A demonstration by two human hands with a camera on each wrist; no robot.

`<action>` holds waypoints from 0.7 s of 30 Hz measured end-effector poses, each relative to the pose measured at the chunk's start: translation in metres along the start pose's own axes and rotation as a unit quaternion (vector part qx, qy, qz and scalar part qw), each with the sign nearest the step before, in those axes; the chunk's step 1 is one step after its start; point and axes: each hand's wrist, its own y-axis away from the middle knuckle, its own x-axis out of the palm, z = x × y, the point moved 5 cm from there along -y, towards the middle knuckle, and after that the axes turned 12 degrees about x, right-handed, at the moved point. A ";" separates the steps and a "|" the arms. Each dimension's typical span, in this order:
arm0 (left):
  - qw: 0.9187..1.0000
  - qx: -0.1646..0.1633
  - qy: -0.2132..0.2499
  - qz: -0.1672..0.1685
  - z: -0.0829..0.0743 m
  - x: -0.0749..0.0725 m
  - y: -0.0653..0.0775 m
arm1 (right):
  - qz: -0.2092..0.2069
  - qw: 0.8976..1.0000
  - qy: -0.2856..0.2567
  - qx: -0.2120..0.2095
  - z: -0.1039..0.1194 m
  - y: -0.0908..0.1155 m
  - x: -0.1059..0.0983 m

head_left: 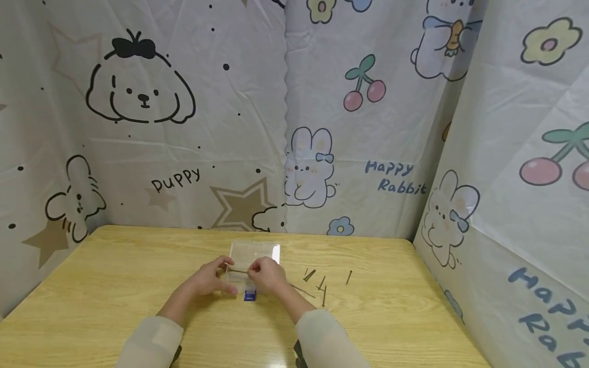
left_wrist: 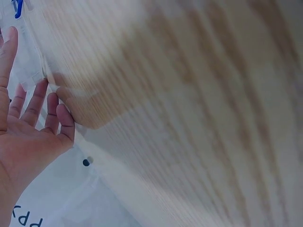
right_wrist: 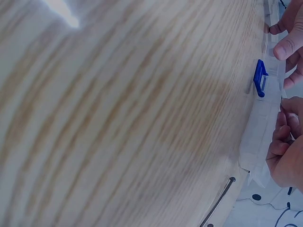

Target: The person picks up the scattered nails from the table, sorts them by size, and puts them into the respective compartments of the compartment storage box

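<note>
The head view looks forward and down from farthest back, across the surface (head_left: 138,271) to the curtain (head_left: 244,102). The wrist views sit close and tilted: one has the left hand (left_wrist: 28,137) at its left edge, the other both hands, right hand (right_wrist: 287,151) lower, at its right edge. All three share the box (right_wrist: 259,130).

The left hand's grip (left_wrist: 29,135), fingers (left_wrist: 36,105) loosely extended, rested against a clear box (left_wrist: 27,54) with a blue clasp (left_wrist: 18,8); wood-grained tabletop (left_wrist: 175,118) stretched alongside, lettered cloth (left_wrist: 90,203) beyond.

A pale cloth (head_left: 262,133) printed with cartoon rabbits (head_left: 310,171), cherries (head_left: 353,100) and stars (head_left: 246,202) hangs behind the wood-grain table (head_left: 391,306).
</note>
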 end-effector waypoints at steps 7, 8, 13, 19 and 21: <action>1.000 -0.001 0.003 -0.001 -0.001 0.000 -0.001 | 0.009 1.000 -0.012 0.012 -0.001 -0.001 0.001; 1.000 -0.001 0.004 -0.002 -0.001 0.000 -0.001 | 0.008 1.000 -0.013 0.012 -0.001 -0.001 0.000; 1.000 -0.001 0.002 0.001 -0.001 0.001 -0.001 | 0.007 1.000 -0.030 0.007 -0.001 0.000 -0.002; 1.000 -0.008 0.003 0.001 -0.001 0.000 0.001 | 0.004 0.999 -0.037 -0.008 -0.001 0.003 -0.007; 1.000 -0.008 0.001 0.001 -0.001 0.000 0.001 | 0.005 0.999 -0.038 -0.010 -0.003 0.003 -0.010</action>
